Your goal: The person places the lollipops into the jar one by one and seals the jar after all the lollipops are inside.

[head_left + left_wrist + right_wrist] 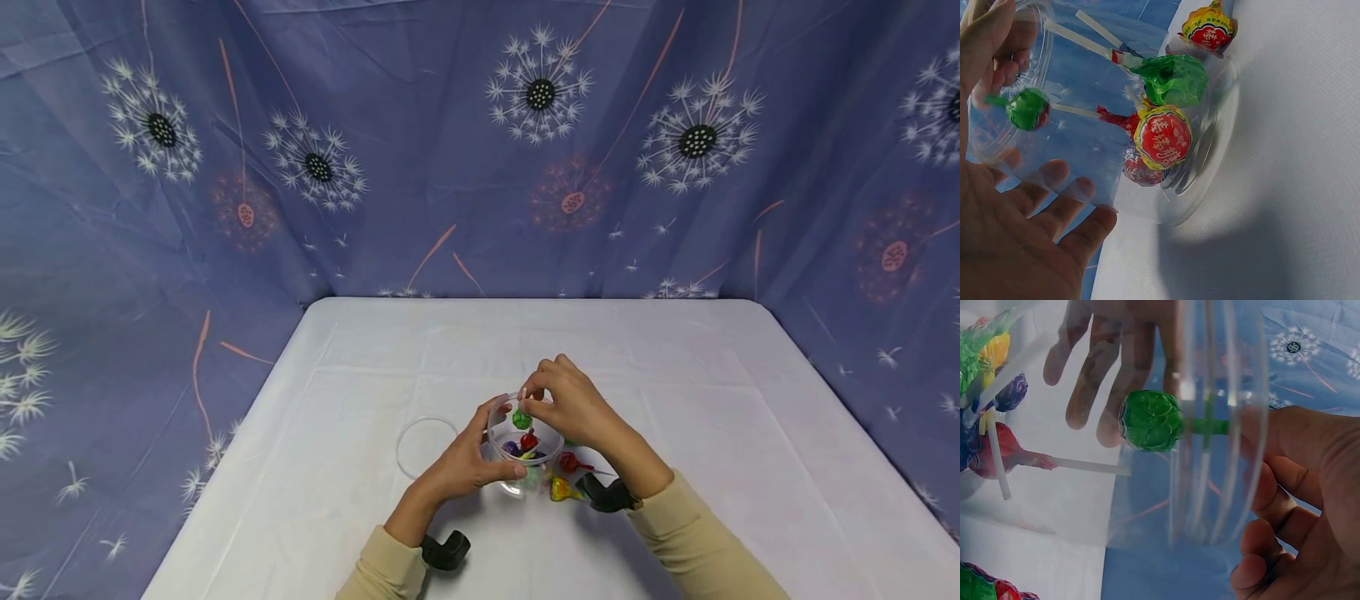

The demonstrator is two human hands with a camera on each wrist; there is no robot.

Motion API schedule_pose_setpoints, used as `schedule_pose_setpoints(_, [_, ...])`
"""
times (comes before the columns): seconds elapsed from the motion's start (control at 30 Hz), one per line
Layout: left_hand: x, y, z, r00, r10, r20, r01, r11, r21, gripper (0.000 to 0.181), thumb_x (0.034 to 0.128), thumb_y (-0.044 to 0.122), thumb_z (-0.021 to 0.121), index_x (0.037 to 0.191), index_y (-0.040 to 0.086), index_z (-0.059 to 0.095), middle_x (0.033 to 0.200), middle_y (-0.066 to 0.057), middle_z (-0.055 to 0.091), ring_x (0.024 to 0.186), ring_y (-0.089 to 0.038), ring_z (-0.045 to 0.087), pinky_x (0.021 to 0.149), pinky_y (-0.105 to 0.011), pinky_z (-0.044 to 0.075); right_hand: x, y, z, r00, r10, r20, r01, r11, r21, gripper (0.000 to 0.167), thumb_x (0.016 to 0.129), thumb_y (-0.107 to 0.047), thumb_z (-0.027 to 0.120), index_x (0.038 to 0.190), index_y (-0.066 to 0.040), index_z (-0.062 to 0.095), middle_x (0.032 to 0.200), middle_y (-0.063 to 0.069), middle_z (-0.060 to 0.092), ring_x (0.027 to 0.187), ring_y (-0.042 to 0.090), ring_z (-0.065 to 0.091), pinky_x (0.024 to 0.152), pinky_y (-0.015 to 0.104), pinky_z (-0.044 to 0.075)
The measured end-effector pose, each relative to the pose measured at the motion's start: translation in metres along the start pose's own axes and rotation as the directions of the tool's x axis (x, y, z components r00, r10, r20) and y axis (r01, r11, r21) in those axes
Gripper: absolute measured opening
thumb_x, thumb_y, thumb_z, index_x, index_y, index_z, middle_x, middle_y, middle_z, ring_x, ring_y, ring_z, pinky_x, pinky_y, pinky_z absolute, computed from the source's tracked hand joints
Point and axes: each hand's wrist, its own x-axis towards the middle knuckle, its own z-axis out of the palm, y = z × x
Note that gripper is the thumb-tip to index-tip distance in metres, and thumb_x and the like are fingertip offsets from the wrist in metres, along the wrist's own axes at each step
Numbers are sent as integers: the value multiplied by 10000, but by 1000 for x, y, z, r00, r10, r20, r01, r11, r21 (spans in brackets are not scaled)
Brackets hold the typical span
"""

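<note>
Right wrist: shows green lollipop (1150, 420) pinched by nearer right hand (1332, 487), head-first toward 9 o'clock, axis 9–3, within mouth of clear jar (1147, 503) | Left wrist: shows clear jar clasped by left hand (1029, 231) from 7 o'clock | Head: shows green lollipop at right hand's 8 o'clock, left hand's 2, over white tabletop (360, 375), before patterned curtain (442, 150) at 12

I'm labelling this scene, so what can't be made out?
Right wrist: stick of the green lollipop, hidden by the right hand.
Left wrist: stick of the upper yellow lollipop, cut off by the top edge.
Head: wrapper print on the lollipops inside the clear tub, too small.
</note>
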Motion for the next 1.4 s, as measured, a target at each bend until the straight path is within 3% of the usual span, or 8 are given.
schedule_pose_setpoints(0.23, [0, 1, 1, 1000, -5, 14, 5, 1000, -5, 918, 775, 418, 754, 1465, 403, 149, 1453, -60, 394, 1252, -278, 478, 1030, -431, 406, 0, 1, 2, 1000, 18, 22, -18, 1000, 5, 109, 793, -223, 755, 886, -175, 726, 776, -71, 556, 761, 106, 405, 648, 246, 371])
schedule_pose_setpoints(0.5, [0, -1, 1, 1000, -4, -7, 4, 1000, 25, 930, 759, 452, 756, 1466, 396, 154, 1510, -95, 335, 1334, -311, 412, 1095, -505, 347, -7, 5, -8, 999, 35, -8, -35, 998, 48, 196, 797, -232, 753, 968, -147, 709, 788, -33, 550, 776, 149, 429, 633, 245, 372])
schedule_pose_setpoints(0.77, [0, 0, 2, 999, -37, -11, 37, 999, 13, 936, 754, 450, 761, 1467, 397, 157, 1517, -77, 329, 1346, -332, 397, 1110, -520, 327, -27, 12, -19, 994, 93, -52, -92, 995, 36, 181, 781, -233, 769, 944, -183, 705, 807, -58, 571, 801, 96, 434, 657, 253, 420])
schedule_pose_setpoints(1.13, [1, 1, 2, 999, -28, -15, 28, 999, 25, 939, 766, 366, 775, 1482, 341, 167, 1513, -107, 334, 1359, -343, 380, 1116, -536, 316, -61, 25, -21, 984, 164, -70, -164, 986, 14, 150, 765, -226, 778, 888, -240, 693, 808, -76, 570, 825, 115, 455, 656, 242, 404])
schedule_pose_setpoints(1.23, [-1, 7, 2, 999, -35, -11, 35, 999, 29, 952, 773, 328, 775, 1498, 286, 159, 1520, -132, 317, 1365, -373, 362, 1117, -555, 302, -69, 28, -20, 980, 186, -71, -186, 983, 8, 165, 753, -223, 789, 887, -245, 693, 812, -80, 572, 825, 112, 452, 661, 245, 404])
schedule_pose_setpoints(1.4, [-8, 28, -1, 999, -41, 6, 41, 999, 29, 958, 783, 310, 768, 1507, 160, 159, 1512, -196, 305, 1367, -416, 337, 1118, -563, 293, -83, 34, -14, 970, 232, -66, -233, 972, -5, 180, 753, -207, 788, 917, -208, 712, 823, -71, 583, 827, 102, 448, 665, 246, 405])
